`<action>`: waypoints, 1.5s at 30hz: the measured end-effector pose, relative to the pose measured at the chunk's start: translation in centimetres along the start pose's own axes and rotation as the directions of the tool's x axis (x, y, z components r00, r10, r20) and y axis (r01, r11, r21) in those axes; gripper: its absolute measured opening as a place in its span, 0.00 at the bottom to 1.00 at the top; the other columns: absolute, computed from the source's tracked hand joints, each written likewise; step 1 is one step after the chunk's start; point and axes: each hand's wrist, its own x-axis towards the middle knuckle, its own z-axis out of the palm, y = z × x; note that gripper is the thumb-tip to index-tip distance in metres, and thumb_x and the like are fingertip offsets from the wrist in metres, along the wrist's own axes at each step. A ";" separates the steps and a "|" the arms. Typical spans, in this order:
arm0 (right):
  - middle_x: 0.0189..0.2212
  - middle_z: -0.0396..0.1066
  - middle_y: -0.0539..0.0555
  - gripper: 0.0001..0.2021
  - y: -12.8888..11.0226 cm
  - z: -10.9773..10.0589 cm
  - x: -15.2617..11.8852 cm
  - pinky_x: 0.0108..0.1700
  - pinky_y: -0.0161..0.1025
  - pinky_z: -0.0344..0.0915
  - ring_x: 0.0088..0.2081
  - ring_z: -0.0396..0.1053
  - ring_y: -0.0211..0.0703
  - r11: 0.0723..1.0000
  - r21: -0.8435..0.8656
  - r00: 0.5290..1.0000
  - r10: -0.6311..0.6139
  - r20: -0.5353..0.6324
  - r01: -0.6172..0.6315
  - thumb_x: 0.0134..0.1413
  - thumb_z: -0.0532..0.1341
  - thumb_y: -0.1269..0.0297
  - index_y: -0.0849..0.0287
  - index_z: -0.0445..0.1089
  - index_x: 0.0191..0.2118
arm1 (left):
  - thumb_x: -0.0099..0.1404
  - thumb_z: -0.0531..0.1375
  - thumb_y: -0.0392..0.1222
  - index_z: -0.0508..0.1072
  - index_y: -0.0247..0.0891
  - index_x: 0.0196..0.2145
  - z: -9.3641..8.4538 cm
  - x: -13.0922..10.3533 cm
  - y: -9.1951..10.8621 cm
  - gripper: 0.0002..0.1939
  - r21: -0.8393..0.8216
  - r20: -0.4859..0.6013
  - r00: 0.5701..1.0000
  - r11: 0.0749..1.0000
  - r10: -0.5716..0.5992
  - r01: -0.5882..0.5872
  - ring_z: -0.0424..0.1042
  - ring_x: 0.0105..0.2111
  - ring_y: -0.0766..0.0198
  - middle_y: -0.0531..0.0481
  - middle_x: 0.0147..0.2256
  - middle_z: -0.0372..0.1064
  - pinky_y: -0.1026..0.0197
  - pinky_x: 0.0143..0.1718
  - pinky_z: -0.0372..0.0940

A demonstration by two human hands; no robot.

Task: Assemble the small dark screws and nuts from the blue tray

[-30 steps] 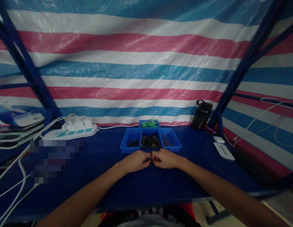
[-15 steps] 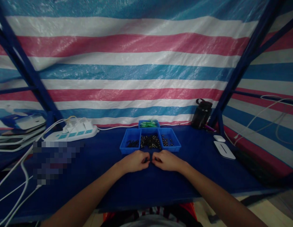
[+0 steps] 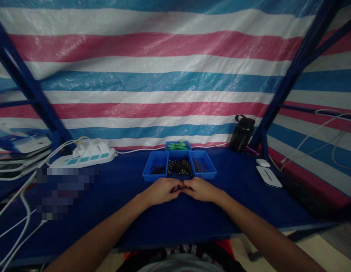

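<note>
My left hand (image 3: pixel 163 190) and my right hand (image 3: pixel 200 189) meet at the fingertips just in front of the blue trays. Both have bent fingers pressed together, and whatever is between them is too small to make out. Behind my hands, the middle tray (image 3: pixel 179 154) holds a pile of small dark and metallic parts. Thin black pieces lie in the left tray (image 3: pixel 147 176), and a few small metal parts in the right tray (image 3: pixel 211 175). A back tray (image 3: pixel 166 147) contains green pieces.
White power strip (image 3: pixel 87 160) with plugs and cables on the left, near stacked devices (image 3: pixel 19 162). At the right stand a black bottle (image 3: pixel 242 134) and a white flat box (image 3: pixel 268 176). A striped sheet (image 3: pixel 164 83) hangs behind the blue table (image 3: pixel 175 226).
My hands have come together, so their fingertips now touch where a small gap was. The camera view has shifted slightly.
</note>
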 end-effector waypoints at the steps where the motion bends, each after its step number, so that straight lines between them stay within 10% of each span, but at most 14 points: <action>1: 0.26 0.72 0.52 0.09 0.1 0.1 0.0 0.28 0.33 0.51 0.27 0.67 0.38 1.000 -0.001 1.000 -0.005 -0.002 0.005 0.61 0.53 0.62 0.60 0.68 0.35 | 0.64 0.54 0.38 0.70 0.38 0.40 -0.1 0.0 0.0 0.08 0.004 0.001 1.000 1.000 0.002 -0.002 0.66 0.26 0.68 0.55 0.27 0.67 0.68 0.27 0.55; 45: 0.29 0.73 0.53 0.13 -0.3 -0.2 0.0 0.32 0.33 0.55 0.31 0.70 0.40 0.994 -0.110 1.000 -0.024 0.013 0.026 0.63 0.49 0.60 0.59 0.68 0.38 | 0.65 0.51 0.41 0.66 0.38 0.31 0.2 -0.1 -0.1 0.07 0.181 -0.006 0.999 0.983 -0.036 0.036 0.66 0.28 0.65 0.53 0.28 0.67 0.66 0.28 0.54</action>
